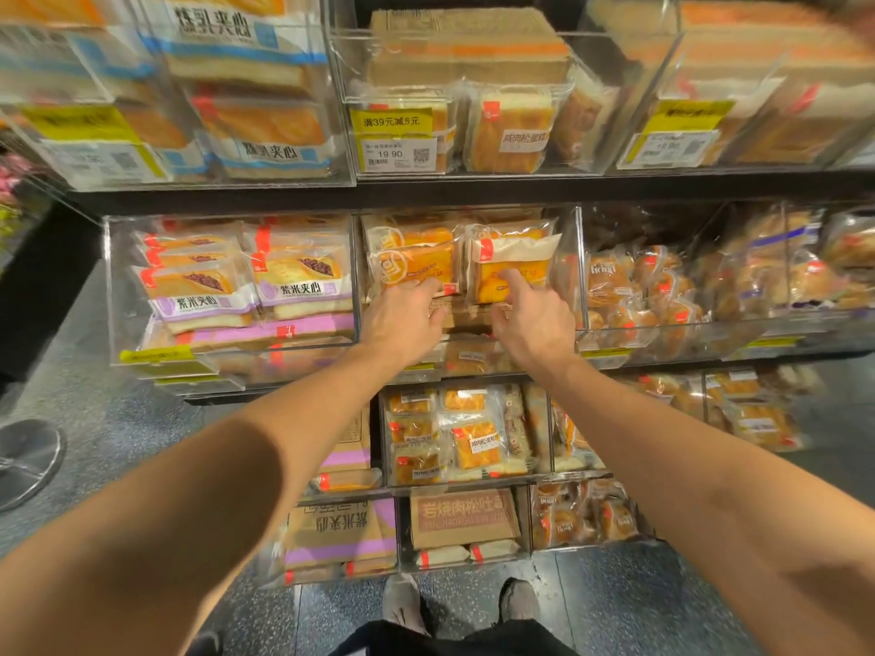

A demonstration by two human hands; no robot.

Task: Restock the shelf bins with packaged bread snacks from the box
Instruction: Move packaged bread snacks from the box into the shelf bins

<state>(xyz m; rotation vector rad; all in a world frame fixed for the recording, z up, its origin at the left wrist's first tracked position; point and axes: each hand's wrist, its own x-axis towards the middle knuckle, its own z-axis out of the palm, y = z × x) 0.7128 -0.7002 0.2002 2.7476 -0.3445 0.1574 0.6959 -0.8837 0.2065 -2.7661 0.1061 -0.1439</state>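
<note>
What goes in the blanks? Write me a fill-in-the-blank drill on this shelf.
The left hand and right hand touch orange bread packs in the ___ clear plastic bin.
Purple-labelled bread packs fill the bin on its ___ side.
The white price label above reads ___.
Missing: same; left; 19.90.
</note>
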